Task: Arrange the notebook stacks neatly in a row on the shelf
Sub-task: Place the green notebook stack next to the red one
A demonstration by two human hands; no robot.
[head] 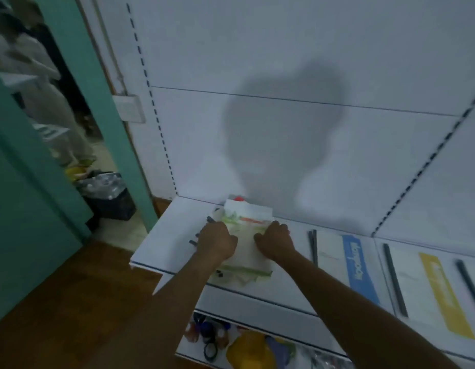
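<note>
A loose stack of white notebooks with green and red cover print [245, 251] lies on the white shelf [164, 235] near its left end. My left hand [216, 242] presses on the stack's left side with fingers curled over its edge. On the right side my right hand [275, 241] grips the stack the same way. Some notebooks stick out unevenly at the back and front of the stack. To the right lie a white notebook stack with a blue stripe [357, 265] and another with a yellow stripe [441, 291], each with a dark spine.
The white back panel [284, 75] rises behind the shelf. A lower shelf holds small colourful items and a yellow object [249, 352]. Left of the shelf are a green door frame [108, 115], a black bin [108, 195], wooden floor and a person standing.
</note>
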